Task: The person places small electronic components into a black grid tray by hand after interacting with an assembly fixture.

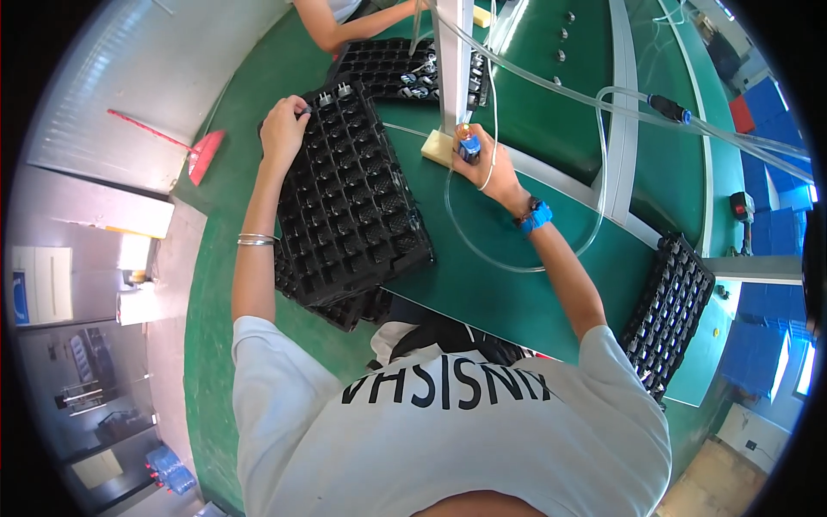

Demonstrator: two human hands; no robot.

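My left hand (285, 135) is at the far left corner of a black plastic tray (353, 194) with rows of square pockets. Its thumb and fingers are pinched together over a pocket, and the small dark thing at the fingertips is too small to make out. Beside them, a few small metal parts (345, 89) stand in the tray's far row, while most pockets hold nothing. My right hand (488, 165) is closed round a blue-and-black handheld tool (469, 148) with a brass-coloured tip pointing up. Clear tubing (491, 258) loops near that hand.
A pale yellow block (438, 148) lies by a white post (451, 69) on the green table (465, 293). Another person's arm (345, 30) reaches over a second black tray (379, 65). A third filled tray (670, 314) lies at right. Hoses (560, 86) hang across the far right.
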